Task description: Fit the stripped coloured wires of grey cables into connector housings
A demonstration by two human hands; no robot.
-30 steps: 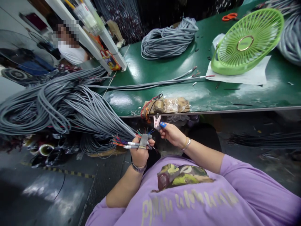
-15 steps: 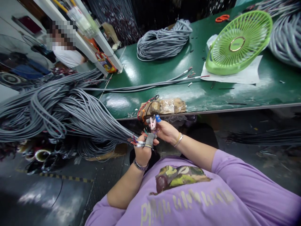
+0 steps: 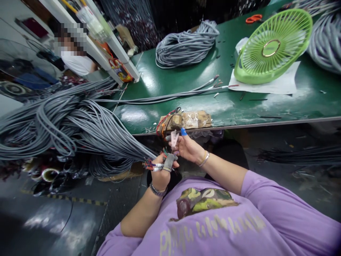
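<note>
Close to the table's front edge, my left hand (image 3: 161, 177) is closed around the ends of grey cables (image 3: 135, 144). Stripped coloured wires (image 3: 149, 165) fan out beside its fingers, and a grey wrap (image 3: 168, 162) covers a digit of this hand. Just above and to the right, my right hand (image 3: 190, 149) has a small pale pink clip (image 3: 174, 139) at its fingers, over the wire ends. A blue finger cot (image 3: 183, 132) covers its raised thumb. The exact contact between clip and wires is too small to make out.
A taped wooden block (image 3: 195, 120) with red and black leads lies at the green table's (image 3: 149, 81) edge. Further back are a coiled cable (image 3: 186, 46), a green fan (image 3: 271, 48) on paper, and orange-handled scissors (image 3: 253, 19). Another person (image 3: 77, 62) is at the far left.
My right thumb has lifted and moved slightly right, away from the pink clip. The clip now stands more upright and is blurred. My left hand keeps its grip on the cables.
</note>
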